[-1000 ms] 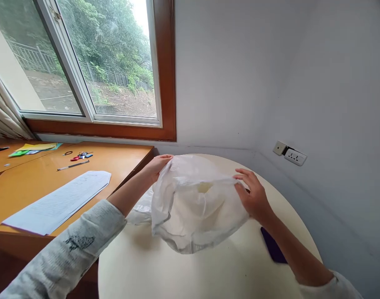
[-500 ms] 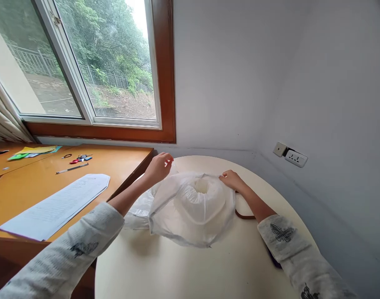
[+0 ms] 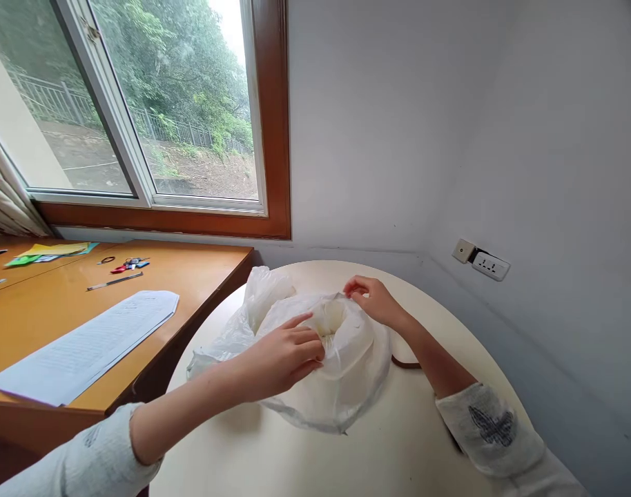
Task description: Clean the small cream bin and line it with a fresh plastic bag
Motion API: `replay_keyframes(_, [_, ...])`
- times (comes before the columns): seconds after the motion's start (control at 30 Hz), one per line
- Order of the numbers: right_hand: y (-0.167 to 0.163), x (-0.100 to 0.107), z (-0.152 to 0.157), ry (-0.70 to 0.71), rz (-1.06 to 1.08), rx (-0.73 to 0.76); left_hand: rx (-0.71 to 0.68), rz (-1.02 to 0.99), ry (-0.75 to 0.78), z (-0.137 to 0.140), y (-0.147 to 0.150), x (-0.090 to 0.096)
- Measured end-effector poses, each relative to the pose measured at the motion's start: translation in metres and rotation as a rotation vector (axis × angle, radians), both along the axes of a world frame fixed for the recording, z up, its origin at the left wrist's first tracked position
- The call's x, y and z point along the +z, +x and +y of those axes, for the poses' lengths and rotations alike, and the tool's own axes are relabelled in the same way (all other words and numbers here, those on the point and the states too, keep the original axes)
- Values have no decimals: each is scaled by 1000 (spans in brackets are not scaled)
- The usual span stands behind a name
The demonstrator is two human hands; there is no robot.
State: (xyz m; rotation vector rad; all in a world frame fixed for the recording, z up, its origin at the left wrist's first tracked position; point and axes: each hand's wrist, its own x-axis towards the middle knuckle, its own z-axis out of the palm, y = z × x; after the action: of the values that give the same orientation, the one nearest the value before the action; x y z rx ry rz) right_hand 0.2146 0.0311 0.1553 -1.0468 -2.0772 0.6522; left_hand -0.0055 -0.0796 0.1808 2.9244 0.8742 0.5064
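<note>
A sheer white, round, brim-like piece (image 3: 346,397) with a greyish edge lies on the table, puffed up around a hollow in its middle. I cannot tell its exact kind. My left hand (image 3: 289,352) is over its left side, index finger stretched out and the other fingers loosely bent, holding nothing I can see. At the far right of the hollow, my right hand (image 3: 370,297) has thumb and fingertips closed on the sheer piece's edge. A crumpled clear plastic bag (image 3: 237,328) lies to the left, partly behind my left hand.
The pale round table (image 3: 377,449) stands against the wall. A brown strap (image 3: 406,363) and a dark object under my right sleeve lie on the right. On the wooden desk (image 3: 201,266) are papers (image 3: 98,345), a pen (image 3: 114,281) and keys (image 3: 134,264).
My left hand has come down and toward me, from the far left onto the sheer piece. My right hand has shifted slightly left along the edge. More of the plastic bag shows.
</note>
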Motion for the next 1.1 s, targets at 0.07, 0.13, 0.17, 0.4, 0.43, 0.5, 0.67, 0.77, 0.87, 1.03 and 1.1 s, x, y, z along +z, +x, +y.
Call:
replay_keyframes(0.07, [-8, 6, -7, -49, -41, 127, -35, -19, 70, -5, 1, -1])
replay_keyframes(0.13, [-17, 6, -10, -62, -88, 191, -58, -40, 111, -11, 3, -2])
replay_keyframes(0.17, [-21, 4, -11, -76, -111, 216, -67, -47, 121, -15, 4, -2])
replay_keyframes(0.4, [-32, -9, 5, -326, -119, 335, -151, -62, 65, -42, 5, -16])
replay_keyframes(0.43, [-30, -10, 7, -383, -77, 336, -157, -66, 54, -44, 5, -20])
replay_keyframes(0.5, [-26, -15, 8, -547, 27, 323, -162, -77, 33, -46, 4, -27])
replay_keyframes(0.67, [-14, -30, 2, -949, 309, 275, -147, -115, 8, -44, 4, -43])
replay_keyframes(0.77, [-8, -32, -7, -975, 411, 290, -113, -188, -40, -44, 2, -51])
replay_keyframes(0.87, [-4, -33, -17, -940, 515, 308, 34, -466, -106, -49, 2, -61])
replay_keyframes(1.03, [-2, -49, -31, -887, 688, 263, 432, -937, -159, -48, 10, -83])
replay_keyframes(1.1, [-3, -57, -37, -894, 737, 230, 515, -1017, -308, -43, 17, -90])
